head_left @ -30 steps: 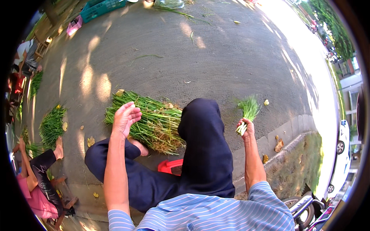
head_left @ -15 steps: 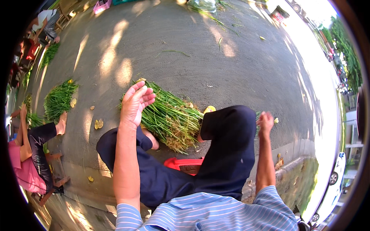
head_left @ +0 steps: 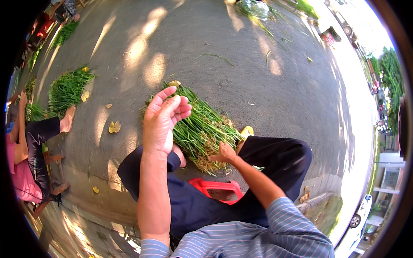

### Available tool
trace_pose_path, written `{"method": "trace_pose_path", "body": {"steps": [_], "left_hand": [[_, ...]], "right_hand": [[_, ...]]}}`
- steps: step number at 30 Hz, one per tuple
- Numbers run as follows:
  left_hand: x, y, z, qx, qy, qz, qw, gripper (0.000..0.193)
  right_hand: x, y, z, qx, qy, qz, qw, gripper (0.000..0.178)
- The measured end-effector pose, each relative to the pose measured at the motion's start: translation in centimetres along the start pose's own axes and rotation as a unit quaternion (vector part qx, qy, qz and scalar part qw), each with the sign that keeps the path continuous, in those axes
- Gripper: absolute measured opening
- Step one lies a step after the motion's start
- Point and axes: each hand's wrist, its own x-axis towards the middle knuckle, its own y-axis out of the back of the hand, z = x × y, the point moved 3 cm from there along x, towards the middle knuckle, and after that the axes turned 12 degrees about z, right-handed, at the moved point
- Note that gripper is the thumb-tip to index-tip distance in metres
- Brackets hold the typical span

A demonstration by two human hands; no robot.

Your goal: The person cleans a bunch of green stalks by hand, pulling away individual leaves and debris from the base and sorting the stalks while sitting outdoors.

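A heap of long green stalks point(head_left: 198, 122), perhaps green onions or chives, lies on the pavement between my feet, its pale, straw-like root ends towards me. Above the left part of this heap I hold up my left hand point(head_left: 162, 118), palm turned upward, fingers loosely bent and apart, with nothing visible in it. My right hand point(head_left: 224, 153) is at the root end of the heap, close to my right knee. Its thumb stands away from the forefinger; the other fingers are partly hidden, and whether it touches the stalks is unclear.
A red plastic stool point(head_left: 217, 188) shows between my legs. On the left sits a person in pink point(head_left: 26, 172) beside another green heap point(head_left: 69, 91). Yellow leaves point(head_left: 114, 127) dot the pavement. Far off lies a clear plastic bag point(head_left: 258, 9) with greens; a white car point(head_left: 360, 215) stands at right.
My right hand has swung inward from outside my right knee to the root end of the heap. The left hand remains raised above the stalks, while the whole view has shifted somewhat.
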Motion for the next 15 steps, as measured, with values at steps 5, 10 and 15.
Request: {"method": "trace_pose_path", "body": {"steps": [5,10,15], "left_hand": [[-0.4,0.7,1.0,-0.035,-0.004,0.011,0.999,0.031],[-0.3,0.7,1.9,-0.060,-0.012,0.016,0.998,0.032],[-0.1,1.1,2.1,-0.061,-0.006,0.021,0.998,0.033]], "right_hand": [[-1.6,-2.5,-3.8,-0.029,-0.151,0.019,0.988,0.137],[-2.6,-4.7,-7.0,-0.149,-0.134,0.152,0.968,0.125],[0.0,-4.8,-5.6,-0.096,-0.099,0.176,0.975,0.077]]}}
